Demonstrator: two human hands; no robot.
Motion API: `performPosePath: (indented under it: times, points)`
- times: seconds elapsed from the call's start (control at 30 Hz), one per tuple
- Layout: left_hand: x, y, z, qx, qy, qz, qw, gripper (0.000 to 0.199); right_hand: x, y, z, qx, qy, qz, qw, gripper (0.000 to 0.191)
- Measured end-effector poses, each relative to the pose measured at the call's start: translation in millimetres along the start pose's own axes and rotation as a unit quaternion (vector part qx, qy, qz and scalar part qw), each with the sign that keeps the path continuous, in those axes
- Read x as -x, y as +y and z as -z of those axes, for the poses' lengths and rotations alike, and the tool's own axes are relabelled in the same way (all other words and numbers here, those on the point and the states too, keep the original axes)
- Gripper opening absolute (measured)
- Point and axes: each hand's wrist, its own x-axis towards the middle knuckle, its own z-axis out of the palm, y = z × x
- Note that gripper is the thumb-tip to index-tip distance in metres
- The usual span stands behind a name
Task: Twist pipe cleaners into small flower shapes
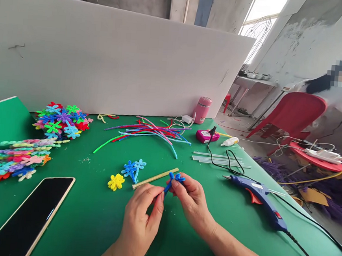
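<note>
Between my two hands is a dark blue pipe-cleaner flower (176, 177) with a blue stem. The fingers of my right hand (193, 200) pinch it at the petals. Lower down, my left hand (144, 212) pinches the stem between thumb and forefinger. Just beyond my left hand lies a thin wooden stick (152, 178), slanting across the table. To its left are a blue flower (130, 169), a light blue flower (140, 164) and a yellow flower (115, 182), all of fuzzy pipe cleaner.
Loose pipe cleaners (147, 132) lie farther back. A flower heap (62, 119) and a phone (30, 215) are on the left. At right are a glue gun (257, 200), glue sticks (216, 159), a power strip (207, 136) and a pink bottle (202, 110). A person sits beyond.
</note>
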Motion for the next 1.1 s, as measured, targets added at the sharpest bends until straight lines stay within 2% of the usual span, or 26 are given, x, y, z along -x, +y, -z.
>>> performPosePath:
  times: [0.1, 0.23, 0.37, 0.5, 0.7, 0.8, 0.93, 1.1]
  points:
    - [-2.7, 1.0, 2.3, 0.026, -0.013, 0.048, 0.998, 0.012, -2.4, -1.2, 2.1, 0.006, 0.002, -0.009, 1.0, 0.028]
    - [-5.5, 0.2, 4.1, 0.065, -0.056, 0.143, 0.986, 0.01, -6.0, -3.6, 3.8, -0.022, -0.003, -0.034, 0.999, 0.027]
    - [-8.8, -1.7, 4.0, 0.121, -0.09, 0.237, 0.96, 0.015, -8.4, -6.3, 6.3, -0.05, -0.015, -0.061, 0.997, 0.022]
    - [-13.5, -4.1, 2.9, 0.21, -0.108, 0.297, 0.925, 0.018, -8.8, -5.1, 7.8, -0.097, -0.026, -0.086, 0.991, 0.019]
    - [-17.9, -8.9, 4.6, 0.283, -0.151, 0.329, 0.888, 0.021, -10.3, -0.7, 9.7, -0.132, -0.058, -0.105, 0.984, 0.021]
    - [-17.0, -11.8, 6.0, 0.291, -0.157, 0.329, 0.884, 0.018, -10.8, -2.2, 13.4, -0.09, -0.108, -0.094, 0.986, 0.02]
    - [-14.5, -13.8, 5.8, 0.296, -0.192, 0.321, 0.879, 0.022, -9.9, -5.5, 15.5, -0.051, -0.177, -0.078, 0.98, 0.022]
    - [-12.8, -11.2, 4.0, 0.275, -0.176, 0.319, 0.89, 0.024, -10.4, -5.6, 11.8, -0.094, -0.156, -0.09, 0.979, 0.02]
